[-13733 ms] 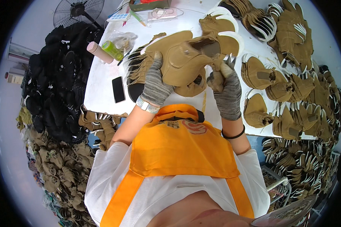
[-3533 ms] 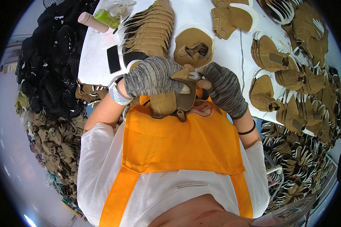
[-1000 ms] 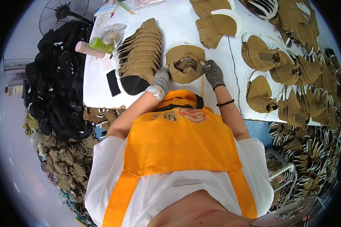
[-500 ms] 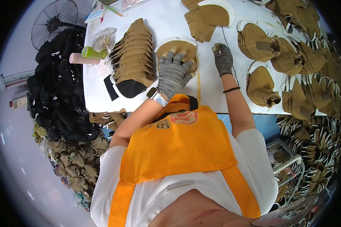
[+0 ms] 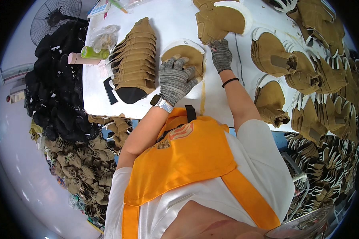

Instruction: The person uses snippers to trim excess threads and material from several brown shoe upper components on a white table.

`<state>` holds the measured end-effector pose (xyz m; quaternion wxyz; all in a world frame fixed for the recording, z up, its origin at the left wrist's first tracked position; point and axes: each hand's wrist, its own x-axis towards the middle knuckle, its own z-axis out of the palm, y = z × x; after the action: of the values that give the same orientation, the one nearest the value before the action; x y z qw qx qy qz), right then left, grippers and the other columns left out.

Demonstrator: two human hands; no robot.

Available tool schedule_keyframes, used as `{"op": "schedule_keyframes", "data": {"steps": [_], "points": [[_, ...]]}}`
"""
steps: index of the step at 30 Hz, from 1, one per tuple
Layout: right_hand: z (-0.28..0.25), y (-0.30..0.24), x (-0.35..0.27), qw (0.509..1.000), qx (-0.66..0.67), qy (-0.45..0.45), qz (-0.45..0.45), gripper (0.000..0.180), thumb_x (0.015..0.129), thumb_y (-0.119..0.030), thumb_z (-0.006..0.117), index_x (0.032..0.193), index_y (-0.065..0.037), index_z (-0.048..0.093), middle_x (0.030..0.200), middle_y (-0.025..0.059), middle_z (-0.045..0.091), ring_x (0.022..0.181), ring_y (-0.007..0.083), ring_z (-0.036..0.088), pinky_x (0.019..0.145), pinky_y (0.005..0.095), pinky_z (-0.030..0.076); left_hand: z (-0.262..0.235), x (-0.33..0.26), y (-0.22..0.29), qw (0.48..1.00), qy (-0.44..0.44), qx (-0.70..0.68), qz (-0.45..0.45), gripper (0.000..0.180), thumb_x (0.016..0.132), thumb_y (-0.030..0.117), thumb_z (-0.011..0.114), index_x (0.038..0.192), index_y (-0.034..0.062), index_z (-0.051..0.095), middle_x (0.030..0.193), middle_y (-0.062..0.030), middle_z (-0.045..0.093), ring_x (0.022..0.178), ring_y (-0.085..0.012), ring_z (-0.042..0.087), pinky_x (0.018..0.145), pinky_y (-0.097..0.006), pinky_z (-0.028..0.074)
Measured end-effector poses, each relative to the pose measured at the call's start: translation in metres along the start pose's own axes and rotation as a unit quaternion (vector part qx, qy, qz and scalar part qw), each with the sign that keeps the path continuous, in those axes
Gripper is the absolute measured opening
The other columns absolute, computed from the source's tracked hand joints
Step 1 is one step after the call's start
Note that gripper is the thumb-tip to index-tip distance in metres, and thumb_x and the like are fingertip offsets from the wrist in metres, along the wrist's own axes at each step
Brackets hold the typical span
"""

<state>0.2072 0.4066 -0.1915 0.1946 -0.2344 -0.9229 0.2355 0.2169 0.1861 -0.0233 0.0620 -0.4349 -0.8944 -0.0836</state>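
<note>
On the white table, near its left edge, lie a pink tube and a green bottle, and just beside them a fanned stack of tan shoe pieces with a black one at its near end.

The left arm is bent at the elbow and reaches up over the near edge of the table. The left hand (in a grey knit glove, a watch at the wrist) is spread wide and lies flat on a tan shoe upper with white rim, near the middle of the table.

The right arm is stretched straighter. The right hand is half closed, and its fingertips touch the lower edge of a second tan upper towards the far edge; whether it really grips it, I cannot tell.

Along the right edge lie many assembled tan uppers.
</note>
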Motion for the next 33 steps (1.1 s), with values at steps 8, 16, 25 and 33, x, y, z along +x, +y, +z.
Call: {"op": "schedule_keyframes", "data": {"steps": [8, 16, 25, 33], "points": [[-0.107, -0.047, 0.008, 0.931, 0.335, 0.136, 0.039, 0.017, 0.083, -0.005, 0.059, 0.099, -0.003, 0.062, 0.101, 0.0092, 0.061, 0.089, 0.0186, 0.060, 0.079, 0.0297, 0.048, -0.001, 0.004, 0.001, 0.999, 0.029, 0.015, 0.020, 0.033, 0.072, 0.047, 0.068, 0.093, 0.0214, 0.072, 0.110, -0.0032, 0.059, 0.110, -0.0297, 0.048, 0.094, -0.047, 0.033], [-0.212, -0.093, -0.098, 0.886, 0.375, 0.207, -0.176, 0.024, 0.077, 0.006, 0.060, 0.098, -0.005, 0.061, 0.099, 0.0087, 0.065, 0.086, 0.0223, 0.064, 0.073, 0.0302, 0.054, -0.036, -0.013, 0.019, 0.744, -0.120, -0.643, -0.138, 0.063, 0.084, 0.056, 0.057, 0.124, 0.0069, 0.052, 0.127, -0.0089, 0.053, 0.125, -0.0314, 0.042, 0.107, -0.053, 0.023], [-0.265, -0.110, -0.153, 0.934, 0.210, 0.106, -0.269, 0.031, 0.064, 0.000, 0.068, 0.094, -0.009, 0.064, 0.098, 0.0069, 0.063, 0.080, 0.0223, 0.063, 0.064, 0.0306, 0.052, -0.098, -0.021, 0.087, 0.344, -0.113, -0.920, -0.151, 0.070, 0.087, 0.043, 0.060, 0.136, 0.0006, 0.032, 0.131, -0.0174, 0.046, 0.118, -0.0315, 0.050, 0.099, -0.045, 0.045], [-0.304, -0.126, -0.158, 0.922, 0.320, 0.168, -0.135, 0.032, 0.075, 0.004, 0.069, 0.105, -0.007, 0.064, 0.107, 0.0067, 0.057, 0.082, 0.0139, 0.061, 0.067, 0.0273, 0.053, -0.112, -0.023, 0.101, 0.379, -0.115, -0.913, -0.099, 0.060, 0.092, 0.037, 0.054, 0.134, -0.0001, 0.034, 0.130, -0.0164, 0.047, 0.119, -0.0283, 0.049, 0.101, -0.042, 0.043]]}}
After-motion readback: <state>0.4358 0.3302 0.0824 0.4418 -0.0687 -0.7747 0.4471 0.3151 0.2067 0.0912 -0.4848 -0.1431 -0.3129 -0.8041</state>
